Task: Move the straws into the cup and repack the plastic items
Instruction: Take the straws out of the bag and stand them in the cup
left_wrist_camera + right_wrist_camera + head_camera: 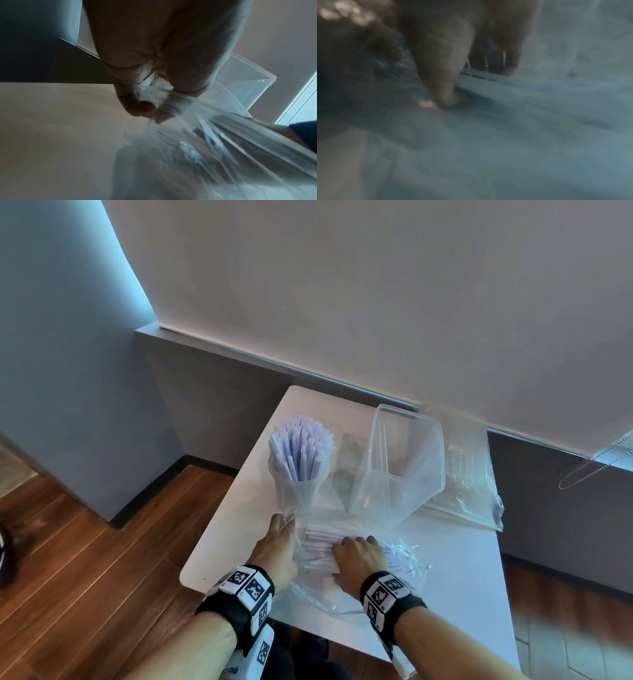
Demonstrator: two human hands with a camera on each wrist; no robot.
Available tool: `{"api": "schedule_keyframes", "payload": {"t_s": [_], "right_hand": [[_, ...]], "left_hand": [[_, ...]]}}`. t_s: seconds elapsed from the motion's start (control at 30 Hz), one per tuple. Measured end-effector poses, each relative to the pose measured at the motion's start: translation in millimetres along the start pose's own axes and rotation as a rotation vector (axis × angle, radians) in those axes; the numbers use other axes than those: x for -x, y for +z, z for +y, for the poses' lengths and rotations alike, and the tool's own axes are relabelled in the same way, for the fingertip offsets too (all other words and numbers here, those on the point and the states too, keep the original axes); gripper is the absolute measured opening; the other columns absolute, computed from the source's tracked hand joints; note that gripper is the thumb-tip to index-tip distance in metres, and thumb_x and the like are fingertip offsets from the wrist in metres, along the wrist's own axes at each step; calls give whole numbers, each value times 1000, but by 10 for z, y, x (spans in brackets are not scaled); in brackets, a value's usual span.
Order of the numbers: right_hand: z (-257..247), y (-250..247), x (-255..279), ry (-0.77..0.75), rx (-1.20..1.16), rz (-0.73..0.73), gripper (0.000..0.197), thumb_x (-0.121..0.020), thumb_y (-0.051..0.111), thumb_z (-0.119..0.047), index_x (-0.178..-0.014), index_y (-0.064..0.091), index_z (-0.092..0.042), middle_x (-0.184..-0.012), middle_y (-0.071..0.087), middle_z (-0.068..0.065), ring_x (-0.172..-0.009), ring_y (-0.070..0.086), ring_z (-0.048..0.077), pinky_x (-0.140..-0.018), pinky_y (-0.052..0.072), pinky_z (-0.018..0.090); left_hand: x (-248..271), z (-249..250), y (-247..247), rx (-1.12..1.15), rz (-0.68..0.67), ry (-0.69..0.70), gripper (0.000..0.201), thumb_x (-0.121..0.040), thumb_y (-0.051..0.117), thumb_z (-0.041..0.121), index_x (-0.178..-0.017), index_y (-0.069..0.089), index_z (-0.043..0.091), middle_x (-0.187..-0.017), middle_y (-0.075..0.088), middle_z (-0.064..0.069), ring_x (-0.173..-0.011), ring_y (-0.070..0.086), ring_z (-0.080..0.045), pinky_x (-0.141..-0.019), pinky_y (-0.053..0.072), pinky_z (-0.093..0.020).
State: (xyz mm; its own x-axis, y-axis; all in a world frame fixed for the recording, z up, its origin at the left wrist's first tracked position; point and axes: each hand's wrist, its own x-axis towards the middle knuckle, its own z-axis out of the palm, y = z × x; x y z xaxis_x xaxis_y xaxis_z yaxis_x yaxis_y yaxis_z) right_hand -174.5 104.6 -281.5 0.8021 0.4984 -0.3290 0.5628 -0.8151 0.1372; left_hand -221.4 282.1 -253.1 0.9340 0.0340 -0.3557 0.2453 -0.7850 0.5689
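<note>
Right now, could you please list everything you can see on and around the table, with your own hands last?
Table: one, white, against the wall.
Cup: one, clear, far left of the table, upright.
Straws in cup: many, pale lilac, standing on end.
Box: one, clear plastic, right of the cup, open top.
Far bag: one, clear, behind and right of the box.
Near bag: one, clear, front edge, under both hands.
Loose straws: a bundle, pale lilac, lying in the near bag.
Left hand: pinches the near bag's edge.
Right hand: grips the loose straws.
</note>
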Motion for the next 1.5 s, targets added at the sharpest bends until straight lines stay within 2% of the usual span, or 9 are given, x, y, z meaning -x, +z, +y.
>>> {"api": "schedule_keyframes", "payload": {"t_s": [0.27, 0.4, 0.53, 0.63, 0.77, 0.9, 1.13, 1.3, 1.5], "right_hand": [[86, -65, 106, -32, -174, 63, 28, -86, 52, -26, -112, 60, -22, -112, 60, 1, -107, 58, 26, -98, 39, 38], [172, -210, 236, -19, -421, 85, 11, -85, 54, -32, -92, 53, -24, -97, 63, -1, -90, 60, 25, -76, 39, 29], [180, -474, 407, -66, -561, 170, 29, -95, 52, -42, -71, 50, -25, -82, 55, -4, -80, 54, 20, -69, 32, 27], [150, -671, 508, -34, -838, 322, 31, -91, 59, -45, -88, 63, -14, -90, 53, -11, -84, 55, 15, -74, 40, 25], [72, -757, 542, 58, -1265, 440, 21, -81, 71, -33, -72, 61, -17, -78, 59, -4, -71, 61, 11, -64, 47, 21], [31, -639, 543, 110, -1185, 353, 17, -79, 71, -15, -66, 61, -19, -75, 63, 3, -65, 60, 11, -59, 46, 20], [110, -565, 482, 152, -1079, 333, 25, -78, 66, -21, -60, 49, -15, -60, 48, -7, -51, 49, 6, -51, 38, 13], [152, -626, 461, 98, -991, 327, 27, -73, 62, -21, -60, 45, -6, -57, 47, 6, -53, 48, 23, -53, 46, 35], [136, -842, 459, -5, -933, 137, 15, -74, 59, -16, -67, 55, -3, -60, 60, 12, -60, 61, 29, -57, 54, 39]], "left_hand": [[-4, -4, -31, -2, 10, 2, 82, -84, 58, -2, -152, 19, 23, -149, 19, 0, -113, 59, -28, -100, 46, -33], [-10, -13, -40, -12, 6, -14, 80, -86, 59, 1, -152, 19, 21, -149, 19, -1, -117, 56, -29, -103, 44, -33], [-29, -7, -30, 15, -7, -44, 79, -85, 56, -2, -152, 20, 22, -149, 18, 2, -119, 54, -29, -102, 43, -33], [-40, 5, -16, 17, 0, -52, 76, -87, 56, 0, -151, 22, 20, -151, 18, 1, -120, 53, -28, -103, 42, -33], [-55, 9, 0, 23, 15, -53, 73, -86, 57, 0, -149, 26, 21, -151, 21, 0, -117, 56, -28, -101, 46, -33], [-46, 10, 0, 5, 1, -56, 73, -85, 55, -2, -147, 26, 22, -146, 21, 1, -109, 57, -29, -97, 47, -35], [-57, 3, 4, 4, -7, -55, 77, -84, 55, -1, -148, 23, 25, -145, 22, 1, -107, 58, -30, -97, 48, -37], [-54, 5, 16, 7, 8, -57, 75, -84, 56, -1, -148, 25, 24, -146, 20, 2, -108, 57, -28, -96, 48, -33], [-36, 20, 24, 14, 11, -58, 77, -84, 54, -3, -149, 24, 23, -148, 20, 3, -112, 57, -29, -98, 46, -32]]}}
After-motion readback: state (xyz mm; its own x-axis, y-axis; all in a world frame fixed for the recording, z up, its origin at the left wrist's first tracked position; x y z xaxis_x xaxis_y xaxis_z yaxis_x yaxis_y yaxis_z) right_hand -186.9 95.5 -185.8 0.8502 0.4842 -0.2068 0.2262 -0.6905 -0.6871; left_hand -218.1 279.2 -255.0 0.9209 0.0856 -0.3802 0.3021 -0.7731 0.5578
